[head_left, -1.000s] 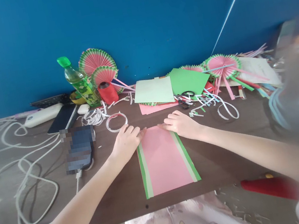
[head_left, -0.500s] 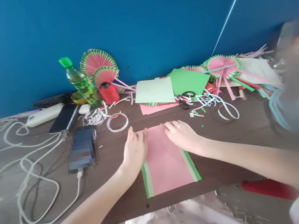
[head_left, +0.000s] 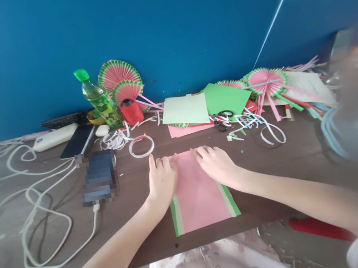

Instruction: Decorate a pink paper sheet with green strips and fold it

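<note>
A pink sheet of paper (head_left: 199,195) with pale and green strips down both sides lies on the brown table (head_left: 150,245), near its front edge. My left hand (head_left: 163,178) rests on the sheet's far left corner, palm down with fingers apart. On the far right corner lies my right hand (head_left: 215,164), its fingers pointing to the far edge and pressing on the paper. Both hands cover parts of the side strips. A narrow band along the far edge shows between the fingertips.
Behind the sheet lie a pale green sheet (head_left: 184,111), a green sheet (head_left: 226,98), black scissors (head_left: 221,123) and a tape roll (head_left: 141,146). A bottle (head_left: 98,97), a red spool (head_left: 132,112), pleated fans (head_left: 119,74), a phone (head_left: 99,175) and white cables (head_left: 71,217) stand or lie around.
My left hand's fingers have spread and straightened a little at the paper's far left corner. My right hand has barely shifted. The sheet stays in place.
</note>
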